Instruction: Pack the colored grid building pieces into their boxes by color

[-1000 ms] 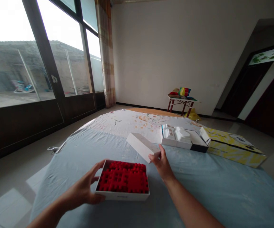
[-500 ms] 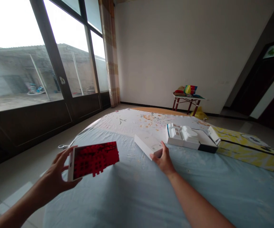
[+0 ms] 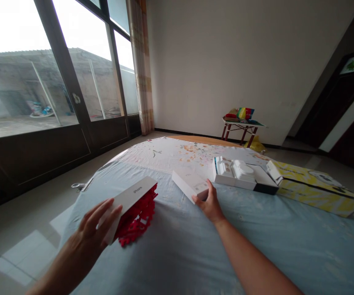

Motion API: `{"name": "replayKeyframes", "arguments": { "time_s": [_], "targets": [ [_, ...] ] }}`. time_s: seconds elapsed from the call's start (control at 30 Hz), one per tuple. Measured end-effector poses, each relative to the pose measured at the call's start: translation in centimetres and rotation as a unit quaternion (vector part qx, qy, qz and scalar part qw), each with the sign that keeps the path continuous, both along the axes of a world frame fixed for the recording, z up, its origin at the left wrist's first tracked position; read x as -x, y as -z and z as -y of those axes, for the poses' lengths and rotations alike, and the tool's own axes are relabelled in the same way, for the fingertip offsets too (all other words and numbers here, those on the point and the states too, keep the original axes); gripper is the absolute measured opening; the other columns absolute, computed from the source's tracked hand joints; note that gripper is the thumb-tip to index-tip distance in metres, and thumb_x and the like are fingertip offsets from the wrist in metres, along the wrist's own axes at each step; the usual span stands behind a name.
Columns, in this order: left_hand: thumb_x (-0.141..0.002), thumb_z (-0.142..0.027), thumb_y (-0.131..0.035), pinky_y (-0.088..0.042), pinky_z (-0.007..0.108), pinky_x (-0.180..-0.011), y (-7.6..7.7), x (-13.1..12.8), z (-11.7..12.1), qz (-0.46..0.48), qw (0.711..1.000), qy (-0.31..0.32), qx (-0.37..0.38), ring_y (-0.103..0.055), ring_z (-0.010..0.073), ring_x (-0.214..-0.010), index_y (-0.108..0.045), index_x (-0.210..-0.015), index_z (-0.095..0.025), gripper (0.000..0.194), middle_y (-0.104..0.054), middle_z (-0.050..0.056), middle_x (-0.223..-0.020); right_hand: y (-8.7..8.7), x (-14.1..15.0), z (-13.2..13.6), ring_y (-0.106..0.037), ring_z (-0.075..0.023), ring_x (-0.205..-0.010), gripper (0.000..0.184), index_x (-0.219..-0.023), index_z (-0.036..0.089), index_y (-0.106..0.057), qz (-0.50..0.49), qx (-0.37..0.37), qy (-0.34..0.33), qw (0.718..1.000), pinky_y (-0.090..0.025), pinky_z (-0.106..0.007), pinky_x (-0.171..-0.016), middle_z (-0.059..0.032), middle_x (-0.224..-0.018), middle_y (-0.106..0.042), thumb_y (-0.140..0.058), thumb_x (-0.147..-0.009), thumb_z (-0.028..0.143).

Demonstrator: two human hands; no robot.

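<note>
My left hand (image 3: 95, 223) grips a white box (image 3: 130, 200) marked "iPhone" on its side, tilted steeply above the blue bedsheet (image 3: 257, 237). A red lattice of interlocking pieces (image 3: 135, 219) sticks out from the box's lower edge, and the box hides most of it. My right hand (image 3: 209, 205) rests on the sheet, holding the end of a white box lid (image 3: 187, 184). Just beyond it lies an open box with white moulded inserts (image 3: 235, 174).
A yellow printed box (image 3: 315, 188) lies at the bed's right side. A small metal object (image 3: 78, 186) sits at the left edge of the bed. Beyond stand a low red-legged table (image 3: 238, 129) with colourful items and a glazed door (image 3: 78, 65).
My left hand has swung the box over, so its white side now faces up and the red lattice points down. It has also moved lower and toward the bed. My right hand stays about the same.
</note>
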State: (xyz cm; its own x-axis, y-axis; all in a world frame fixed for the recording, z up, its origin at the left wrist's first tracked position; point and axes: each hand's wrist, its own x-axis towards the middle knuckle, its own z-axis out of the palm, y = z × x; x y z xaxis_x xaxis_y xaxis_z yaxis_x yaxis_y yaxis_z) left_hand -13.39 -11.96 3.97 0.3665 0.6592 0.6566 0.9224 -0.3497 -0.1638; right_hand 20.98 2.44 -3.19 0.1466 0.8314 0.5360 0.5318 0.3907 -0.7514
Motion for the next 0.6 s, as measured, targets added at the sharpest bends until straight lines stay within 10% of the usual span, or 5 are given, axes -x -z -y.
{"name": "replayKeyframes", "arguments": {
  "time_s": [0.27,0.43,0.6],
  "targets": [
    [-0.077,-0.014,-0.051,-0.048,0.043,-0.088,1.3,-2.3,2.4,-0.027,0.997,0.042,0.067,-0.035,0.0356,-0.125,-0.029,-0.134,-0.034,0.065,-0.008,0.010,-0.149,-0.1,0.0,0.1,-0.037,-0.0304,-0.119,0.084,-0.133,0.017,-0.025,0.003,0.001,0.003,1.000,-0.034,-0.047,-0.098,-0.0152,-0.125,-0.038,-0.064,-0.064,0.045],
    [-0.075,-0.033,-0.056,-0.048,0.043,-0.088,0.4,-5.0,3.0,0.190,0.971,0.016,0.147,-0.047,0.0293,-0.116,-0.030,-0.130,-0.028,0.061,-0.033,0.011,-0.139,0.1,0.0,0.0,-0.038,-0.0301,-0.118,0.084,-0.133,0.018,-0.025,0.005,-0.009,0.002,1.000,-0.036,-0.047,-0.097,-0.0152,-0.125,-0.039,-0.064,-0.064,0.045],
    [-0.075,-0.049,-0.052,-0.046,0.045,-0.089,-0.5,-6.7,0.4,0.439,0.882,-0.069,0.155,-0.052,0.0285,-0.109,-0.039,-0.122,-0.023,0.056,-0.049,0.011,-0.120,0.3,-0.1,-0.1,-0.039,-0.0300,-0.117,0.084,-0.133,0.018,-0.024,0.013,-0.014,0.002,1.000,-0.036,-0.048,-0.096,-0.0150,-0.123,-0.039,-0.064,-0.064,0.044]
  ]
}}
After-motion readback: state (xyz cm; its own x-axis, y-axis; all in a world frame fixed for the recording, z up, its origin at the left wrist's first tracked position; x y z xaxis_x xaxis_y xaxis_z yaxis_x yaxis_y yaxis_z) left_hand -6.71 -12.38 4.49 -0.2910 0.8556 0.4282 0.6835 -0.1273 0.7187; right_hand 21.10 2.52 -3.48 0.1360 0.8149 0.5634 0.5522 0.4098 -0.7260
